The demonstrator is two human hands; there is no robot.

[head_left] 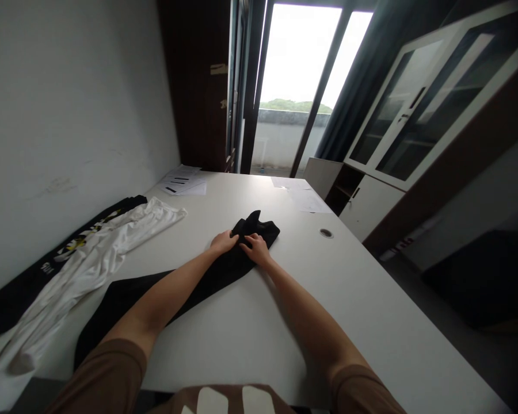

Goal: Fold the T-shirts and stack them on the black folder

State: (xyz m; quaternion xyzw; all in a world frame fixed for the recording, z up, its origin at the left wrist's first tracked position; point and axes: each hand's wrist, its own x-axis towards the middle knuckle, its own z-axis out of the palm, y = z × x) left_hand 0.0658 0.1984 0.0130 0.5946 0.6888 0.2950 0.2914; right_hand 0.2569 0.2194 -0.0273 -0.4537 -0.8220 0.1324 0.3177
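Note:
Black trousers (227,273) lie slantwise across the white table, long and narrow, running from the lower left up to the middle. Their far end is bunched, with a fold standing up. At that end my left hand (224,242) grips the cloth, thumb and fingers pinched at its left edge. Close beside it, my right hand (257,249) has its fingers closed on the same cloth. My left forearm crosses over the trousers and hides part of them.
On the left lie white trousers (112,253) and a black printed garment (38,270) along the wall. Papers (183,181) rest at the far left corner, more sheets (306,198) at the far right. A round cable hole (326,233) sits near the right edge of the table (341,299).

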